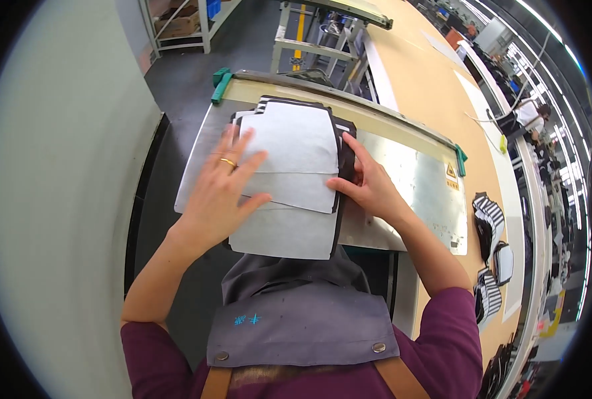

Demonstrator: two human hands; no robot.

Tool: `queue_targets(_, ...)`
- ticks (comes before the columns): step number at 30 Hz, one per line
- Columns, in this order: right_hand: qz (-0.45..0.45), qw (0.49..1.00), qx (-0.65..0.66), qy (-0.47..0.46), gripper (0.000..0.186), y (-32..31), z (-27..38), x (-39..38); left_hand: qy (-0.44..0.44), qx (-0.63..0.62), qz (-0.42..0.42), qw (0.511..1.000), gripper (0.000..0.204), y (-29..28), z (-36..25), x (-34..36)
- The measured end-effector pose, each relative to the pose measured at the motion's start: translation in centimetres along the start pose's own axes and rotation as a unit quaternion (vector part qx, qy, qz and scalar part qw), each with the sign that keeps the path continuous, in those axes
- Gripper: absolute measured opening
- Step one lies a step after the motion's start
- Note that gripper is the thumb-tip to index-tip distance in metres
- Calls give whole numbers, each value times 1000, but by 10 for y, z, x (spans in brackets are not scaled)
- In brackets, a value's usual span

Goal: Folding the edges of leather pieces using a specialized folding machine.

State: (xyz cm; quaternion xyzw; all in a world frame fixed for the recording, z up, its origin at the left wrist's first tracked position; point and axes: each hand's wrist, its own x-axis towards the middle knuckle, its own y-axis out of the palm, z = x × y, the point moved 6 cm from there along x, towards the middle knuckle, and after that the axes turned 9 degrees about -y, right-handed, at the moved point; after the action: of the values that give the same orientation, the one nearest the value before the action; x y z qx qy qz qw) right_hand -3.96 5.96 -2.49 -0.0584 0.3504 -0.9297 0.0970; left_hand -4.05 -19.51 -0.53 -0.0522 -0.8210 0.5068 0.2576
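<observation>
A stack of cut fabric pieces, white on top with black and striped edges showing, lies on a metal plate in front of me. The lowest white piece reaches past the plate's near edge toward my apron. My left hand is over the stack's left side, fingers spread, a gold ring on one finger. At the right side, my right hand has its thumb on the top piece and its other fingers curled against the dark edge of the stack. The undersides of those fingers are hidden.
Green clamps sit at the plate's far corners. To the right runs a long tan table with striped and black pieces. A pale wall stands close on my left. Another person is far off at right.
</observation>
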Motion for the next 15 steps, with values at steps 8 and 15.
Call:
queue_targets(8,73,995,68,-25,93,13,13,3,242,142,-33,959,28,9,-24,8)
queue_targets(15,65,976,208,30,71,-33,-24,2,161,20,57,985,17,0,-39,38)
